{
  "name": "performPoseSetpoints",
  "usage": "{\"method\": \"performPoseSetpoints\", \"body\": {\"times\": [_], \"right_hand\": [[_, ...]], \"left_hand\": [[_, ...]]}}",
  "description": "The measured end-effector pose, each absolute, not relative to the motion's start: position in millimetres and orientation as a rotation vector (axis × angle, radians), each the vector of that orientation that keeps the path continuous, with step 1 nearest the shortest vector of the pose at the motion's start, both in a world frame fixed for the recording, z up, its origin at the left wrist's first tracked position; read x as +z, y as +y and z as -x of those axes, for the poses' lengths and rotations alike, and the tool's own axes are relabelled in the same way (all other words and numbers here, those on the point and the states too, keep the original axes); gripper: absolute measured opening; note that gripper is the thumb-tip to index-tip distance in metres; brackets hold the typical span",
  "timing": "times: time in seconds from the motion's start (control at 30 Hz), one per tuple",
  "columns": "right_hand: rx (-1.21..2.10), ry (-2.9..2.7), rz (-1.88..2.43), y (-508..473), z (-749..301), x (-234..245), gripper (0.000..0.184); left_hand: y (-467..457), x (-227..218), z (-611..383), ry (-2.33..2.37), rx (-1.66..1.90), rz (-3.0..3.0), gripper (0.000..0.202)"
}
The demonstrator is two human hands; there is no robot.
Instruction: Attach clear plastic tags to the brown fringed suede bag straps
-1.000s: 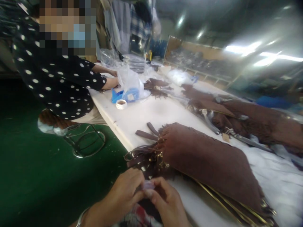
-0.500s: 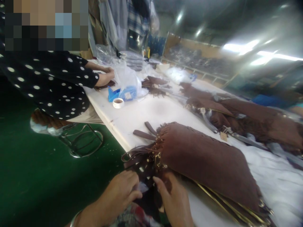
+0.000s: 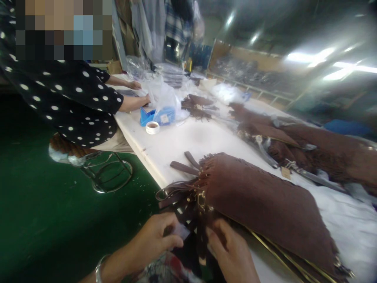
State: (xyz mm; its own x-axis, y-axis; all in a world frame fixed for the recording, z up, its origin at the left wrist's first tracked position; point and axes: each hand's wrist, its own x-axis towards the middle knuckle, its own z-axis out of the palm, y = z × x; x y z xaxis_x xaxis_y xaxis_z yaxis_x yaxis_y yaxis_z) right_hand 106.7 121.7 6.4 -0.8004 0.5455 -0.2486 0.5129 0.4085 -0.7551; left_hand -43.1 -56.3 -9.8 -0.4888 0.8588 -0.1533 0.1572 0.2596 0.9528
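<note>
Two bare hands show at the bottom of the frame, the left hand (image 3: pixel 153 239) and the right hand (image 3: pixel 232 253). One fringed brown suede bag (image 3: pixel 265 200) lies at centre on the one white table (image 3: pixel 188 139). One white tape roll (image 3: pixel 152 127), one blue box (image 3: pixel 157 116) and one seated person in a black dotted top (image 3: pixel 67 102) are at upper left.

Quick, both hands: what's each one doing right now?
Left hand: fingers pinched shut on a small pale piece.
Right hand: fingers curled at the dark straps; grip cannot be told.
</note>
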Motion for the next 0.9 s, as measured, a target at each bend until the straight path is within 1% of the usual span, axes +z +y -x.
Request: {"method": "performPoseSetpoints", "body": {"times": [0.07,0.1,0.13,0.2,0.27,0.33,0.4,0.53,0.6,0.67,0.77,0.9], "right_hand": [[1.154,-2.643,1.066,126.9,-109.4,7.5,0.027],[1.121,-2.632,1.069,128.0,-109.8,7.3,0.026],[1.174,-2.605,1.04,128.1,-109.7,6.5,0.026],[1.487,-2.476,0.96,125.6,-108.4,2.6,0.028],[1.881,-2.25,0.902,121.2,-106.5,-2.8,0.032],[2.188,-2.013,0.844,116.3,-104.5,-7.0,0.035],[2.36,-1.832,0.756,111.2,-102.3,-8.1,0.037],[2.535,-1.611,0.735,100.9,-95.1,-1.8,0.04],[2.564,-1.565,0.771,95.9,-90.5,1.1,0.039],[2.532,-1.561,0.8,91.3,-86.1,1.6,0.037],[2.405,-1.632,0.838,85.5,-81.2,-0.7,0.036],[2.274,-1.726,0.816,81.6,-78.4,-1.1,0.036]], "left_hand": [[-49.2,-9.2,42.4,1.732,1.341,-0.897,0.02],[-45.9,-9.3,41.5,1.69,1.367,-0.887,0.022],[-43.0,-9.8,40.5,1.657,1.386,-0.874,0.023],[-39.4,-11.9,38.5,1.605,1.409,-0.841,0.024],[-39.0,-15.1,37.2,1.558,1.425,-0.806,0.024],[-42.0,-17.8,36.7,1.52,1.431,-0.789,0.023],[-47.7,-18.7,36.5,1.53,1.418,-0.794,0.021],[-61.8,-18.0,35.3,1.689,1.309,-0.883,0.01],[-67.6,-19.6,34.5,1.792,1.246,-0.949,0.007],[-71.1,-22.7,34.0,1.89,1.191,-1.03,0.01],[-71.9,-25.6,33.7,2.013,1.086,-1.186,0.015],[-68.7,-19.8,32.4,2.137,0.882,-1.397,0.016]]}}
